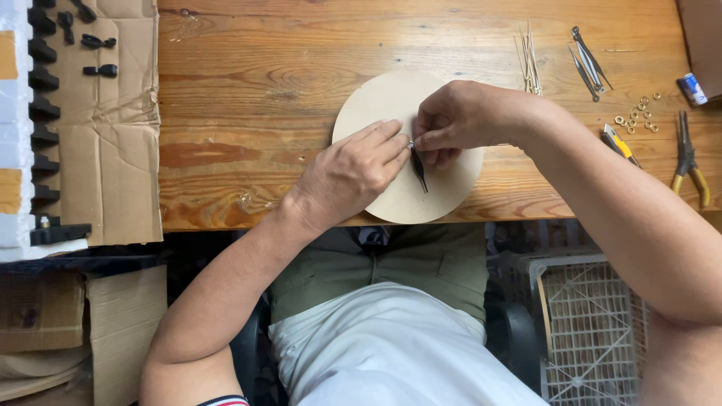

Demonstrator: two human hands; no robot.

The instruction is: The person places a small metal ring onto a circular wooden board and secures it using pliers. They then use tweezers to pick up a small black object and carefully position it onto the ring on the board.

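Round disc (pixel 380 101) of pale board sits at the near edge of your counter (pixel 248 68), slightly overhanging it, which keeps its middle right under your hands. Your left hand (pixel 347 177) lies flat-ish on the disc with fingertips pinched at the centre, and your right hand (pixel 459 116) pinches the same spot from the other side, both gripping a small metal bit there, I reckon so it stays steady. A thin black pointer (pixel 419 169) hangs down from that centre. Right of the disc: thin pale sticks (pixel 529 54), dark metal pointers (pixel 588 60), a scatter of small brass nuts (pixel 638 114), a yellow-handled cutter (pixel 620 144) and pliers (pixel 688 159). Left of the disc, cardboard (pixel 109 135) with black plastic parts (pixel 98 42). Nothing crowds the disc.
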